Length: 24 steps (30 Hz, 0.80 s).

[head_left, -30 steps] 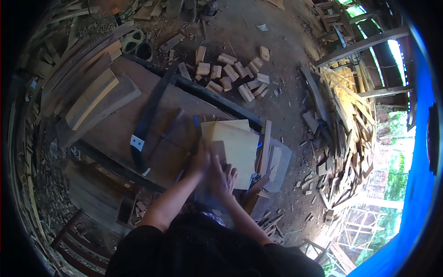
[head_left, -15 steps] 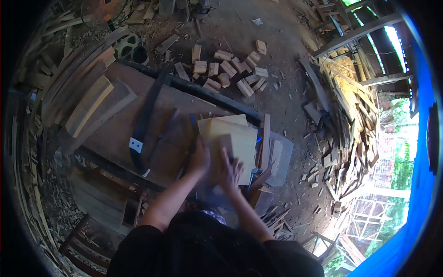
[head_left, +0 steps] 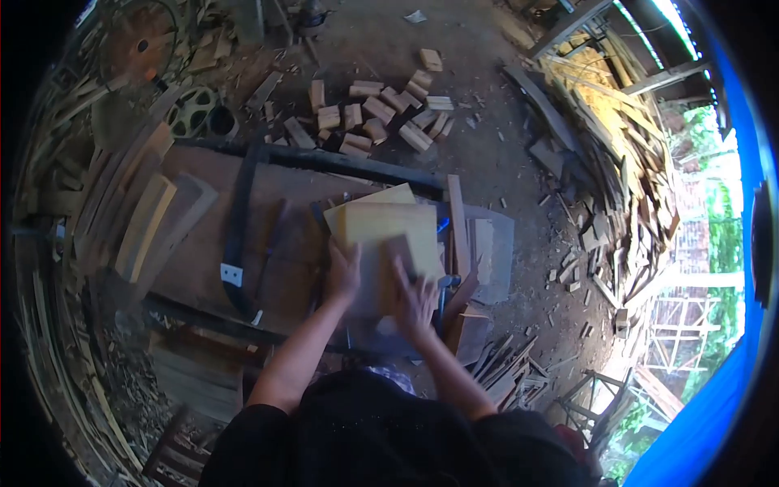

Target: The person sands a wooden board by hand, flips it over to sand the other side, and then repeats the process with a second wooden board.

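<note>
A stack of pale yellow square boards [head_left: 385,231] lies on a brown wooden workbench [head_left: 203,243]. My left hand [head_left: 344,272] rests flat on the near left edge of the top board, fingers spread. On the near right part of the same board lies my right hand [head_left: 414,296], pressing a small brown block [head_left: 399,247], likely a sanding block, with its fingers. Both forearms reach in from the bottom of the view.
A dark curved metal bar [head_left: 237,235] crosses the bench at left. Long planks [head_left: 142,227] lie at the bench's left end. Several short wood blocks [head_left: 369,109] are scattered on the dirt floor beyond. Scrap timber piles [head_left: 600,138] stand at right.
The view has shifted, so the bench and boards sit higher and further left. My hands have spread apart on the board, the right one sliding toward me with the block.
</note>
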{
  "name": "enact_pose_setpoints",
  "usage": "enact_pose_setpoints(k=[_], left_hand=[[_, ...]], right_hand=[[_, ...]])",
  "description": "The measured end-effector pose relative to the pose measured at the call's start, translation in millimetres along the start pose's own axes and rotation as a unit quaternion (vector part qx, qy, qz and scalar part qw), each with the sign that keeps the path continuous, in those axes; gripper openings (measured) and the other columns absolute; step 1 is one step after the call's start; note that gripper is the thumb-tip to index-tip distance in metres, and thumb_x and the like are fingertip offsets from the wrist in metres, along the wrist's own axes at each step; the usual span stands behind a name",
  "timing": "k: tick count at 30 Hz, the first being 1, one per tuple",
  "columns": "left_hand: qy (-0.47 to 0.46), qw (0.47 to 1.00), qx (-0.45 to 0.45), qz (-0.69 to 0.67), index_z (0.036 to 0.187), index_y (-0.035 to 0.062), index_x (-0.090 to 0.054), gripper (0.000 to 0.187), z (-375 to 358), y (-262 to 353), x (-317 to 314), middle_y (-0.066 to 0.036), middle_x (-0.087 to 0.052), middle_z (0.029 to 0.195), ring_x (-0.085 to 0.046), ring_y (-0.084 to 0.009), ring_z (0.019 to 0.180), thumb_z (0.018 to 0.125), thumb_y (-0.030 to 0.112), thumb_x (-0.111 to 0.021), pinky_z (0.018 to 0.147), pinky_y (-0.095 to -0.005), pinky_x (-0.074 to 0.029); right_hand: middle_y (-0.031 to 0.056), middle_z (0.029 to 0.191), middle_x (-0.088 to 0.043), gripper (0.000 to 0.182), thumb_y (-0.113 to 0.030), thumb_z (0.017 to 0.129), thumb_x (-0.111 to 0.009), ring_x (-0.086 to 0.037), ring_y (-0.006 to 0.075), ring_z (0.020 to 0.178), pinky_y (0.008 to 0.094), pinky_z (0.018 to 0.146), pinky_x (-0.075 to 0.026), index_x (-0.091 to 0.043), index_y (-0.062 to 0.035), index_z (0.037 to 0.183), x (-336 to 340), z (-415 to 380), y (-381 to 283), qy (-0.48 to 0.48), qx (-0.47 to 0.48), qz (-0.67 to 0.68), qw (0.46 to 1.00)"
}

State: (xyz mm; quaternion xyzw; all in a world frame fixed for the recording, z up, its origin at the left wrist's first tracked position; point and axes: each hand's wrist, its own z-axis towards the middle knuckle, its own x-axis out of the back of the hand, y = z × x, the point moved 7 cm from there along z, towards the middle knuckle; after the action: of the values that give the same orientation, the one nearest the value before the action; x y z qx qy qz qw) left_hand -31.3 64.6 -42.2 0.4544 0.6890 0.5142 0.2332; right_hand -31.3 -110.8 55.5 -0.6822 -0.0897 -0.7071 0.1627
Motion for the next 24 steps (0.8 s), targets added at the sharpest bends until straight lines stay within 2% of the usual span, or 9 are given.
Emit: enact_pose_setpoints(k=[4,6,8,10,11,13,17,20,24], left_hand=[[0.024,0.999,-0.036,0.017,0.151,-0.0085,-0.012,0.082,2.3,-2.6,-0.2,-0.033,-0.044,0.142,-0.047,-0.0409,0.132,0.101,0.041,-0.054,0.109,-0.0418,-0.036],[0.012,0.998,-0.065,0.016,0.152,-0.0077,-0.011,0.084,-0.9,13.1,0.3,-0.033,-0.041,0.144,-0.045,-0.0403,0.134,0.1,0.044,-0.053,0.11,-0.0408,-0.036],[-0.013,1.0,-0.004,0.027,0.154,-0.0032,-0.013,0.084,-3.9,12.4,0.7,-0.031,-0.034,0.149,-0.037,-0.0435,0.138,0.099,0.044,-0.055,0.11,-0.046,-0.034],[0.084,0.953,-0.103,0.273,0.156,0.0057,-0.017,0.081,-10.4,49.7,7.0,-0.025,-0.025,0.157,-0.026,-0.0463,0.143,0.096,0.041,-0.058,0.112,-0.0555,-0.027],[0.078,0.952,-0.114,0.275,0.156,0.0057,-0.017,0.081,-9.2,58.2,4.0,-0.025,-0.025,0.157,-0.026,-0.0463,0.143,0.096,0.041,-0.058,0.112,-0.0555,-0.027],[0.019,0.85,-0.196,0.489,0.156,0.0131,-0.024,0.078,-7.9,77.9,-22.8,-0.018,-0.02,0.161,-0.017,-0.0475,0.146,0.093,0.038,-0.061,0.113,-0.0631,-0.018],[-0.019,0.817,-0.302,0.49,0.157,0.0255,-0.024,0.07,7.3,73.8,-62.0,-0.012,-0.016,0.164,-0.01,-0.045,0.149,0.097,0.047,-0.051,0.114,-0.0654,-0.008],[-0.022,0.773,-0.277,0.57,0.157,0.0344,-0.025,0.067,11.2,69.3,-73.5,-0.01,-0.011,0.166,-0.005,-0.0448,0.15,0.097,0.057,-0.044,0.114,-0.0675,-0.005],[-0.051,0.763,-0.254,0.592,0.155,0.0403,-0.026,0.07,12.5,67.2,-73.1,-0.011,-0.011,0.166,-0.003,-0.0447,0.15,0.093,0.068,-0.043,0.113,-0.0692,-0.005]], right_hand=[[0.0306,0.12,-0.047,0.067,-0.022,0.089,-0.058,-0.049,0.0511,0.105,0.0616,0.093,-0.039,-0.037,-0.0387,0.15,4.7,1.1,5.2,-0.061,0.036,0.013,0.997],[0.0321,0.121,-0.048,0.066,-0.024,0.091,-0.056,-0.05,0.0524,0.106,0.0636,0.092,-0.041,-0.034,-0.0387,0.152,-19.2,68.4,33.5,0.055,0.03,-0.041,0.997],[0.0286,0.119,-0.052,0.057,-0.027,0.093,-0.055,-0.053,0.0474,0.107,0.0607,0.089,-0.043,-0.04,-0.036,0.148,-12.0,142.2,56.9,0.084,-0.036,0.036,0.995],[0.0275,0.119,-0.052,0.056,-0.027,0.093,-0.055,-0.053,0.0464,0.107,0.0604,0.089,-0.043,-0.042,-0.0352,0.147,-14.6,159.1,67.3,0.075,-0.067,0.052,0.994],[0.0264,0.119,-0.052,0.055,-0.027,0.093,-0.055,-0.053,0.0455,0.107,0.0601,0.089,-0.043,-0.043,-0.0344,0.146,-9.6,163.1,74.2,0.073,-0.09,0.059,0.991],[0.028,0.127,-0.049,0.068,-0.021,0.089,-0.056,-0.051,0.0474,0.108,0.0593,0.09,-0.042,-0.034,-0.0354,0.152,-12.2,103.0,64.2,0.1,-0.024,-0.043,0.994],[0.029,0.127,-0.047,0.072,-0.021,0.086,-0.059,-0.05,0.0443,0.106,0.0564,0.09,-0.039,-0.035,-0.0372,0.152,13.2,-38.2,30.5,-0.016,-0.057,0.018,0.998],[0.0293,0.126,-0.047,0.07,-0.021,0.088,-0.057,-0.05,0.0436,0.104,0.0566,0.09,-0.038,-0.034,-0.0368,0.152,18.0,-17.7,37.6,-0.096,-0.121,0.068,0.986],[0.0284,0.129,-0.049,0.064,-0.022,0.09,-0.052,-0.048,0.0466,0.117,0.059,0.09,-0.039,-0.036,-0.0351,0.15,-7.8,122.9,77.9,0.065,-0.125,0.066,0.988]])
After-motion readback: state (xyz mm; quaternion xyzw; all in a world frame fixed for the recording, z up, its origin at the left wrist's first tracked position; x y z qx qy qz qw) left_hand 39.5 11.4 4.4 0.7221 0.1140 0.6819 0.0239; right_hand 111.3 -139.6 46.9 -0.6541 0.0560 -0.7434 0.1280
